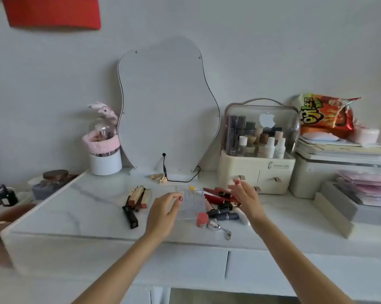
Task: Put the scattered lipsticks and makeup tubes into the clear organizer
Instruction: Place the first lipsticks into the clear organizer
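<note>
- The clear organizer (190,204) is sitting near the front middle of the marble bench (93,200), its compartments looking almost empty; a small yellow-topped item (192,188) is showing at its back edge, though whether it is inside or behind is hard to tell.
- The left hand (163,212) is resting against the organizer's left side, fingers loosely extended and gripping nothing.
- The right hand (244,197) is hovering open above the pile to the organizer's right, fingers spread and holding nothing.
- That pile is lying just beside the organizer: red lipsticks (217,194), dark tubes (225,215), a pink capped tube (202,219) and a keychain piece (228,233) trailing toward the bench's front edge.
- A second group, brown and rose square lipsticks (139,197) plus a black tube (130,217), is lying to the left, a little apart from the organizer.
- Judging by this, the sorting is barely beginning: the left hand seems to be steadying the organizer while the right is choosing a first piece.
- The next move is calling for a pinch on one tube from the tangled right pile, then standing it upright in a narrow cell without nudging the light organizer.
- Further out, a wavy mirror (167,106), a brush cup (105,154), a cream cosmetics case (257,150) and a snack bag (325,113) are standing along the wall.
</note>
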